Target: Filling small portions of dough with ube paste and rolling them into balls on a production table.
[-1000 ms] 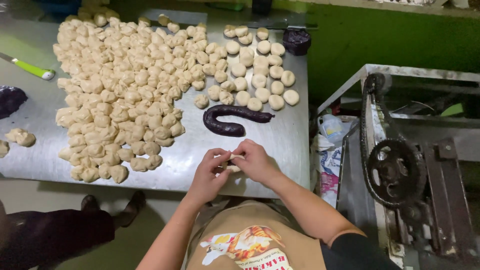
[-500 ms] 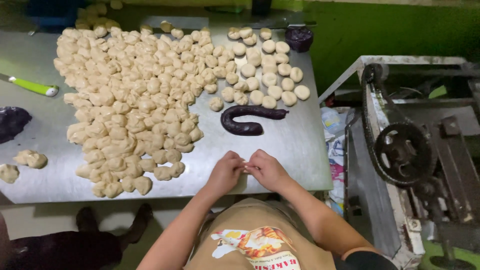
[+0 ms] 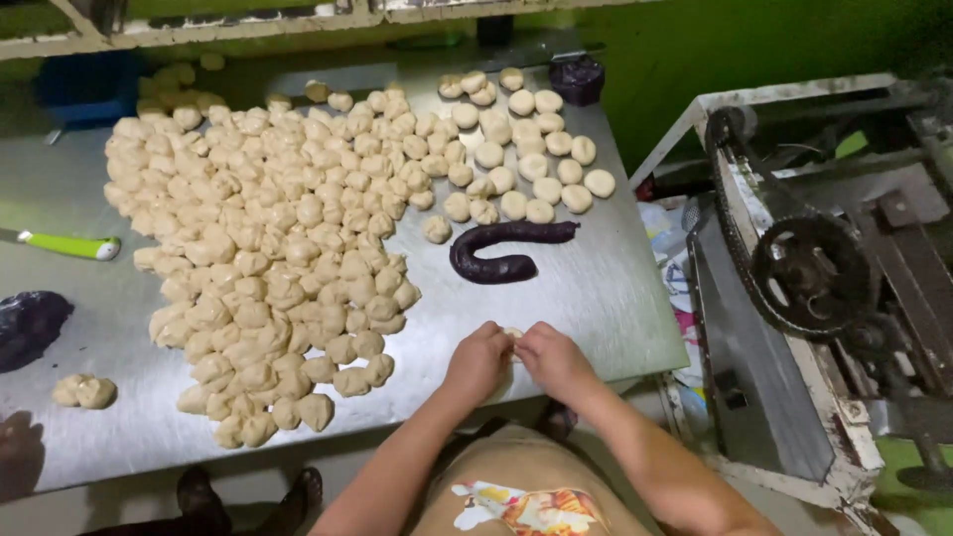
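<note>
Your left hand (image 3: pixel 478 362) and right hand (image 3: pixel 552 359) meet at the near edge of the steel worktop (image 3: pixel 596 288), fingers curled inward around one small dough piece (image 3: pixel 512 335). Both hands are closed on it; only a pale sliver of the piece shows between the thumbs, so its shape cannot be determined.

Just beyond your hands, a curved roll of dark purple filling (image 3: pixel 503 251) lies flat on the worktop, well apart from the piece you hold. To its left, a large heap of rough dough lumps (image 3: pixel 278 268) covers the middle of the surface. At the far right corner, a group of smoother rounded dough balls (image 3: pixel 526 159) sits in loose rows, with a dark container (image 3: pixel 577 78) behind them.

At the left edge, a green-handled tool (image 3: pixel 65 244) lies near the heap, with a dark purple mass (image 3: pixel 30 323) nearer you. To the right of the worktop stands a machine with a chain and sprocket (image 3: pixel 809 273).
</note>
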